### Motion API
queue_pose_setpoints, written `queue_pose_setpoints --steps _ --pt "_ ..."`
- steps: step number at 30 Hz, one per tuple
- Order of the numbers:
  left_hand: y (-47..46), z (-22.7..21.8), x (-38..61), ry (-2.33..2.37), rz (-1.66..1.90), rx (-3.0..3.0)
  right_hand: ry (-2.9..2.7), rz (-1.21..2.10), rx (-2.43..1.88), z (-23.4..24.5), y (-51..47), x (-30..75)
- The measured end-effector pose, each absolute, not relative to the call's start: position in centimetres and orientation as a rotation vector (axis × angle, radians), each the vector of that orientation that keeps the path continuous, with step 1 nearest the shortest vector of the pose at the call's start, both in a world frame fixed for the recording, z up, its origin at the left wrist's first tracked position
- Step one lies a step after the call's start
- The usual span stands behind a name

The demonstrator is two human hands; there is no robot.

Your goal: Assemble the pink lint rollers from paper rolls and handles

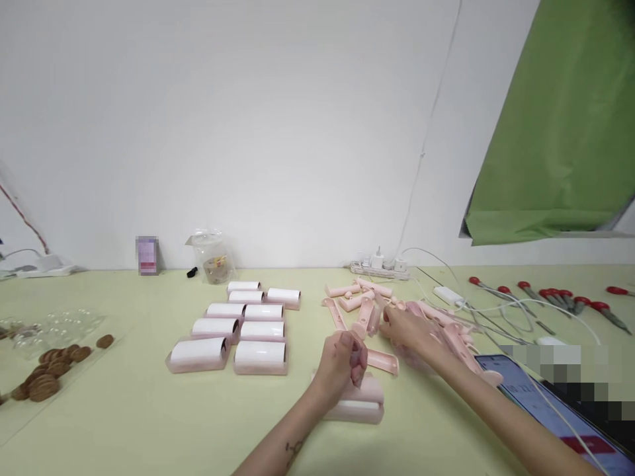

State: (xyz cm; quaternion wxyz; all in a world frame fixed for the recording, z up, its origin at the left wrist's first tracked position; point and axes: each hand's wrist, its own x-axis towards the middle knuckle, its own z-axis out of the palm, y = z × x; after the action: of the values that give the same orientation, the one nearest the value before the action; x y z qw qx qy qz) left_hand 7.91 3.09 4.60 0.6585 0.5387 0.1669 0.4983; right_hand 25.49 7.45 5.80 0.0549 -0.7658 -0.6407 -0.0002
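My left hand [342, 362] is curled shut on a pink lint-roller part, right above a white lint roller in a pink holder [360, 401] on the table. My right hand [404, 328] reaches into a pile of pink handles [364, 303], its fingers bent round one of them; the exact grip is hard to make out. Several finished white rolls in pink holders [238, 328] lie in two rows to the left of my hands.
A phone [533, 396] with a white cable lies at the right. Red-handled screwdrivers [550, 295] and a power strip [380, 267] sit at the back right. Brown biscuits in a clear tray [49, 367] are at the left, a plastic bag [212, 256] by the wall.
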Motion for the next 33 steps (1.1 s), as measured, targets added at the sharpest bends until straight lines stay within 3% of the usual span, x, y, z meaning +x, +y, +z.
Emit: queue_pose_setpoints --steps 6,11,15,20,27,33 --pt "3.3 4.3 8.3 0.370 1.149 1.207 -1.874 0.135 -2.025 7.0 6.7 26.7" --pt "3.4 4.1 8.2 0.351 1.134 1.222 -1.475 0.930 -1.219 8.6 4.8 24.1" --pt "3.3 4.0 8.1 0.334 1.143 1.181 -1.257 1.201 -1.002 9.1 2.9 20.5" --pt "3.1 4.3 8.1 0.415 1.106 1.176 -1.355 1.209 -0.982 9.1 0.8 18.3" --pt "2.9 4.6 7.8 0.499 1.092 1.207 -1.635 0.703 -0.937 8.3 -0.1 17.9" --pt "3.1 4.6 8.0 0.424 1.080 1.121 -1.481 0.787 -0.766 8.2 -0.2 17.6"
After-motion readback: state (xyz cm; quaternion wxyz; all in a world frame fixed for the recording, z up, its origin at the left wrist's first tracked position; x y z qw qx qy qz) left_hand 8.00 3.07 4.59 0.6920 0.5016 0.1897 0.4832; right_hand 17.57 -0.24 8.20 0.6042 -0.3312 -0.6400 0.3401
